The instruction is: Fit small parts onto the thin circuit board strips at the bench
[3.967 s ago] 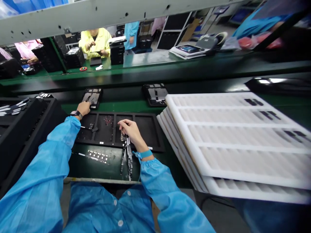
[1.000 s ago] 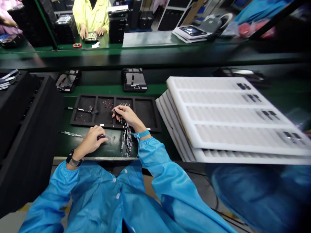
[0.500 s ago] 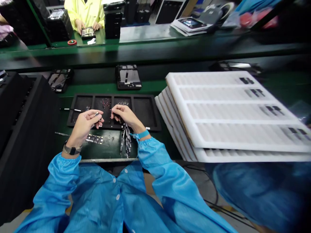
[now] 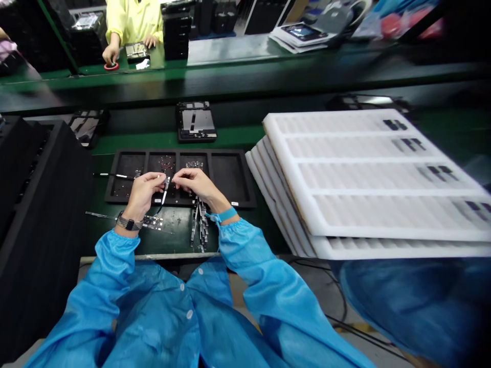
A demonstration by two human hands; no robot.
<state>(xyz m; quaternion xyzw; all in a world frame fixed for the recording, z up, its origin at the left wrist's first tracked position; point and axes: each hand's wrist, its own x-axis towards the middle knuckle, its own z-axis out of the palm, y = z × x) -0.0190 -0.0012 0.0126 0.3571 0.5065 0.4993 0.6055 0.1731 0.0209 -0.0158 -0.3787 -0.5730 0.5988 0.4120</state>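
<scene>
My left hand (image 4: pixel 146 193) is closed in a pinch on a small circuit board with a dark and white flex cable (image 4: pixel 164 197) hanging down from it. Close to that piece, just on its right, my right hand (image 4: pixel 197 185) has thumb and forefinger pressed together; whatever lies between them is too small to make out. Both hands are over a black compartment tray (image 4: pixel 227 176) with small parts in several compartments. Below my left wrist lies a strip of small circuit boards (image 4: pixel 154 222). A bundle of thin flex strips (image 4: pixel 199 225) rests under my right wrist.
White foam trays (image 4: pixel 345 176) are stacked on the right, black foam trays (image 4: pixel 53 179) on the left. An opened tablet-like device (image 4: pixel 197 121) sits behind the black tray. Across the bench, a co-worker in yellow (image 4: pixel 134 23) handles a device and a red ring.
My left hand has moved right and turned, so the piece with its hanging flex cable shows. My right hand shifted slightly left. The co-worker's one hand reached the red ring.
</scene>
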